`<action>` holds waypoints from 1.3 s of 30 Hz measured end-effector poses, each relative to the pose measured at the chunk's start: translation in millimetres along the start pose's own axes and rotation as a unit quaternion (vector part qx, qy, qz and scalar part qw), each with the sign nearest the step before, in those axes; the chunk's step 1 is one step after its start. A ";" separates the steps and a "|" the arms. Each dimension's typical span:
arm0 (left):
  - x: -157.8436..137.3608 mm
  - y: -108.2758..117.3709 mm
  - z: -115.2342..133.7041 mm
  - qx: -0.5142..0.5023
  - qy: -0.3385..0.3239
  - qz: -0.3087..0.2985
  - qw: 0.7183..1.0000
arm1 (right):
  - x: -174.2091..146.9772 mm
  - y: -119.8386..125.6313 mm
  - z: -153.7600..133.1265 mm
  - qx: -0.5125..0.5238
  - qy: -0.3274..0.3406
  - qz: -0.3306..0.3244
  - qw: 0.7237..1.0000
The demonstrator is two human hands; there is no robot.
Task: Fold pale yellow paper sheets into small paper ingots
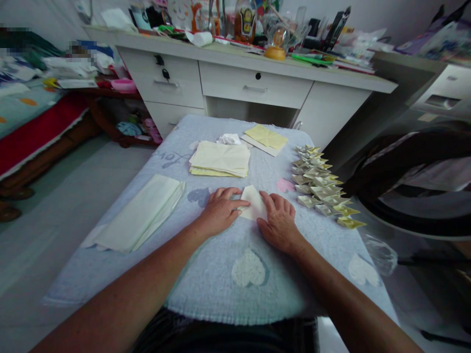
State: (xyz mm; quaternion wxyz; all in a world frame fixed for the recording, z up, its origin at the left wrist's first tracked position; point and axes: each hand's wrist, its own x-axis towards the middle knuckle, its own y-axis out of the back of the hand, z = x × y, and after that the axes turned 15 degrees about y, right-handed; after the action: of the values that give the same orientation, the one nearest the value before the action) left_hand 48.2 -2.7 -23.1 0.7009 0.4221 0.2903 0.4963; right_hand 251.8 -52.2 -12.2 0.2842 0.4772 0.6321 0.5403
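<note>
A small folded sheet of pale paper [253, 205] with a pointed top lies on the cloth-covered table between my hands. My left hand [223, 210] holds its left side, the index finger reaching over the paper and the thumb near the lower edge. On the right side, my right hand [278, 219] grips the edge with bent fingers, its thumb by the lower corner. Just beyond them sits a stack of cream and yellow paper sheets [221, 158]. Rows of folded paper boat-like shapes [324, 189] stand to the right.
A long folded bundle of pale paper [142, 213] lies at the left. Farther back are a crumpled white tissue [229, 139] and yellow sheets [265, 137]. A cluttered white desk [253, 86] stands behind the table [206, 279]. At right is a front-loading washing machine [437, 103].
</note>
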 end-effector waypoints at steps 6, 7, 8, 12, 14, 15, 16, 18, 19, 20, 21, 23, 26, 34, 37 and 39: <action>0.1 -0.9 -0.5 -0.006 0.006 -0.004 1.000 | -19.6 3.1 14.5 -0.011 -0.002 -0.015 1.000; 0.0 -0.8 -0.3 -0.006 0.006 -0.005 1.000 | -20.7 4.8 15.7 -0.008 -0.008 -0.019 1.000; -0.1 -0.7 0.0 -0.006 0.003 -0.003 1.000 | -20.7 7.1 16.8 -0.003 -0.014 -0.023 1.000; -0.5 0.4 3.1 -0.015 -0.003 0.007 1.000 | -9.6 22.2 21.3 0.068 0.001 -0.053 0.996; -0.4 0.7 5.4 -0.030 -0.005 0.013 0.999 | 0.5 30.8 23.5 0.109 0.023 -0.064 0.992; -0.3 0.7 6.4 -0.041 -0.006 0.016 0.999 | 5.7 34.7 24.6 0.118 0.032 -0.073 0.990; -0.2 0.7 7.2 -0.051 -0.006 0.018 0.998 | 10.8 38.3 25.5 0.121 0.037 -0.084 0.988; -0.1 0.6 8.3 -0.072 0.000 0.019 0.997 | 19.7 43.7 27.0 0.135 0.054 -0.105 0.984; -0.2 0.4 8.5 -0.080 0.004 0.016 0.997 | 23.6 45.1 27.3 0.147 0.065 -0.112 0.981; -0.4 0.2 8.4 -0.087 0.005 0.015 0.996 | 27.2 45.5 27.2 0.163 0.074 -0.104 0.978; -0.6 -0.1 8.3 -0.092 0.005 0.013 0.996 | 30.7 44.6 26.7 0.182 0.078 -0.084 0.977; -1.1 -1.0 7.7 -0.099 -0.003 0.011 0.995 | 37.8 39.1 24.6 0.226 0.065 0.008 0.972; -1.8 -2.0 7.5 -0.113 -0.017 0.008 0.993 | 47.5 24.5 21.1 0.305 0.029 0.108 0.946; -2.5 4.8 14.2 -0.361 0.051 -0.004 0.931 | 46.4 3.7 18.6 0.571 -0.047 0.168 0.802; -0.8 4.6 16.0 -0.460 0.098 -0.015 0.882 | 45.0 0.2 15.2 0.612 -0.082 0.220 0.755; 1.0 2.8 16.6 -0.515 0.118 -0.033 0.848 | 45.7 -3.1 13.2 0.617 -0.089 0.244 0.743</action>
State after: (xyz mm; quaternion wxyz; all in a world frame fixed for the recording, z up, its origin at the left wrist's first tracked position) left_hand 60.9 -6.4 -12.7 0.7942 -0.0711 0.0877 0.5971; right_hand 244.9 -5.0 -11.4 -0.1595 0.7320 0.6613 0.0380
